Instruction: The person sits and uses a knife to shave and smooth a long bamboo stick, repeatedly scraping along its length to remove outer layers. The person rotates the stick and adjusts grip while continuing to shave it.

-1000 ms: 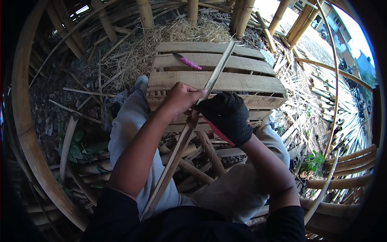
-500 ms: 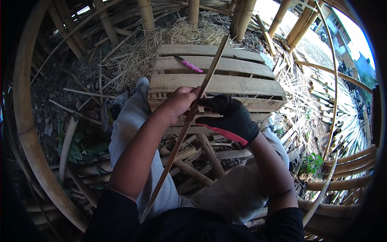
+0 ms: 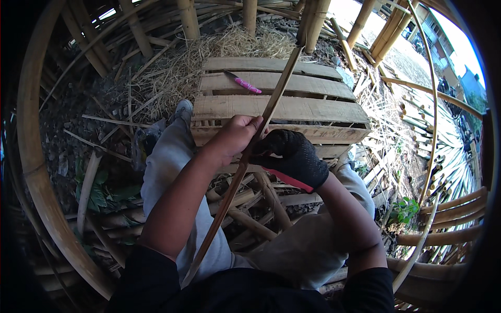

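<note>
A long split bamboo strip runs slantwise from my lap to above the wooden slatted crate. My bare left hand is closed on it near its middle, thumb pressed at the edge. My right hand wears a black glove with a red-pink edge. Its fingers are curled in against the strip, just below the left hand; the fingertips are partly hidden in shadow. On the crate's slats lies a knife with a pink patterned handle and dark blade, touched by neither hand.
Bamboo offcuts lie between my legs under the crate. Dry shavings are heaped behind it. Upright bamboo poles stand at the back. A thick curved bamboo piece arches at the left, and cut bamboo lengths lie at the right.
My gloved right hand has moved left onto the strip, and its spread thumb and fingers have closed in. The strip's far end has shifted slightly right; the left hand has come slightly nearer.
</note>
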{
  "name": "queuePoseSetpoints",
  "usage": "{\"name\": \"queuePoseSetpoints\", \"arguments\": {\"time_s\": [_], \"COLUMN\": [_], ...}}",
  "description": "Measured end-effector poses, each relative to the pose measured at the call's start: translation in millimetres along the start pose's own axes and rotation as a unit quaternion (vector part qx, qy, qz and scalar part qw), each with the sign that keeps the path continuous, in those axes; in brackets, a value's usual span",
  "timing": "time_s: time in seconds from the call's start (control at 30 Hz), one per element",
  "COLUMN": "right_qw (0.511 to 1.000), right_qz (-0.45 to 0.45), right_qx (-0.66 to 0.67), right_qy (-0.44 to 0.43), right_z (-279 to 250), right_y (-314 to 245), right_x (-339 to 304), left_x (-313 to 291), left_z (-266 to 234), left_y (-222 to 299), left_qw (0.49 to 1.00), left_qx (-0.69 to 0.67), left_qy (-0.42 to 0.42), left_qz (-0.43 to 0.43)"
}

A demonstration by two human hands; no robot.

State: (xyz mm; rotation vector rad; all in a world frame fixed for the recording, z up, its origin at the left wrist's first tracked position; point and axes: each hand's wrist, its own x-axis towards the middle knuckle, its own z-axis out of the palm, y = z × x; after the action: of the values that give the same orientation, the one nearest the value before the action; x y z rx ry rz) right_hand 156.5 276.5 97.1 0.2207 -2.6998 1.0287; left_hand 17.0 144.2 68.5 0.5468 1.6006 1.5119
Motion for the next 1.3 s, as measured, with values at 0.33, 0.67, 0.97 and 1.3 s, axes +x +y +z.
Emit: {"name": "queuePoseSetpoints", "arguments": {"time_s": [0.33,0.67,0.97,1.3], "right_qw": [0.98,0.945,0.978,0.957], "right_qz": [0.024,-0.202,0.133,0.192], "right_qx": [0.189,0.208,-0.014,-0.15], "right_qy": [-0.05,-0.149,0.157,0.159], "right_z": [-4,-3,-10,4], "right_y": [-2,-9,6,80], "right_x": [-1,-18,-1,65], "left_x": [-10,-31,-29,-35], "left_z": [8,-10,-13,-18], "left_y": [-5,28,21,14], "left_qw": [0.978,0.987,0.99,0.997], "left_qx": [0.065,-0.052,-0.085,-0.07], "left_qy": [0.035,0.106,0.059,0.015], "left_qz": [0.197,0.108,0.094,0.031]}}
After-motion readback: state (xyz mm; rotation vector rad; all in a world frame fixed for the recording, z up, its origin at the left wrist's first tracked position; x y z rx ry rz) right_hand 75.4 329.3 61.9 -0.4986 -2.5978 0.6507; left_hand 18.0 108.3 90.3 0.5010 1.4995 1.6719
